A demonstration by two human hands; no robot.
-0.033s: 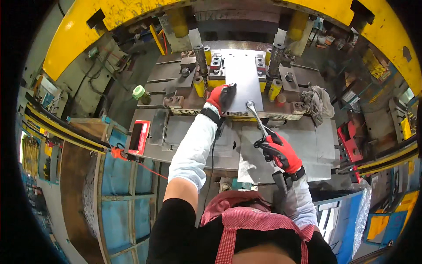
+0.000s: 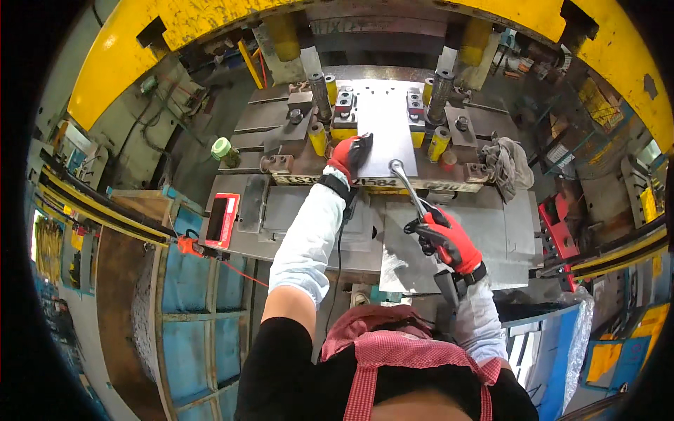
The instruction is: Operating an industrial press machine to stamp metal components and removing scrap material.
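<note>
A flat, bright metal sheet (image 2: 385, 130) lies lengthwise on the die (image 2: 291, 179) between its guide posts. At the sheet's left edge is my left hand (image 2: 351, 156), in a red and black glove, its fingers curled and closed against that edge; the fingertips are partly hidden. My right hand (image 2: 449, 238), gloved the same way, is closed round a long metal hand tool (image 2: 408, 186). The tool's round, ring-like head rests on or just over the sheet's near end; contact is hard to tell. Its lower end is hidden in the glove.
Yellow-based posts (image 2: 439, 143) flank the sheet. A grey rag (image 2: 507, 165) hangs at the right, and a green-capped bottle (image 2: 223, 150) stands at the left. A red-framed case (image 2: 223, 219) lies on the near-left ledge. Flat sheets (image 2: 449, 266) lie below my right hand. A yellow press frame arches overhead.
The metal sheet has shifted slightly to the left. My left hand and the tool's head have moved slightly left with it; both hands stay closed.
</note>
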